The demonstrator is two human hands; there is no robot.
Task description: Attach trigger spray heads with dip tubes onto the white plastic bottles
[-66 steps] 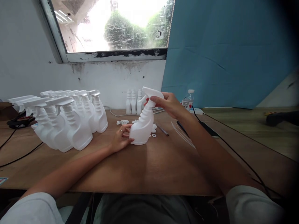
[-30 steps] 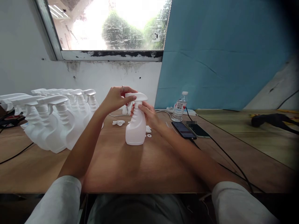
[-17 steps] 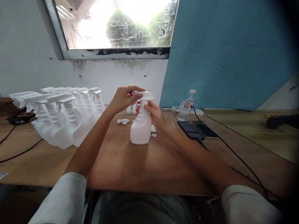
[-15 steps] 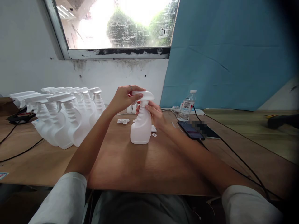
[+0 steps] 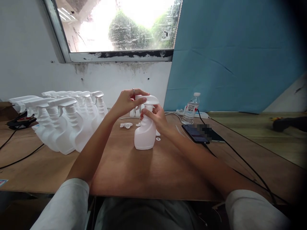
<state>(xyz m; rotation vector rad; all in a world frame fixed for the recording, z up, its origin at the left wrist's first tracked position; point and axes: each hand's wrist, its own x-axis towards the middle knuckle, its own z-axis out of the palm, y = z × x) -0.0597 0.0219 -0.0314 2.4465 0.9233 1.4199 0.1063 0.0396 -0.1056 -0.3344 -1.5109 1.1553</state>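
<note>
A white spray bottle (image 5: 145, 137) stands upright on the brown table (image 5: 120, 169) in front of me. My left hand (image 5: 129, 99), with a ring on one finger, is closed on the bottle's trigger spray head (image 5: 151, 100) from the left. My right hand (image 5: 157, 118) grips the bottle's neck just below the head, thumb across its front. Small white plastic parts lie behind the bottle, among them a trigger piece (image 5: 126, 125) and a ring washer (image 5: 158, 139). Part of the neck is hidden by my fingers.
Several assembled spray bottles (image 5: 79, 127) stand in a group at the left. To the right are a clear water bottle (image 5: 192, 108), a dark phone (image 5: 195, 133) and black cables (image 5: 249, 166). A wall and window (image 5: 144, 28) rise behind the table.
My right hand has shifted on the neck, its thumb now lying across the front instead of at the right side. My left hand stays on the spray head.
</note>
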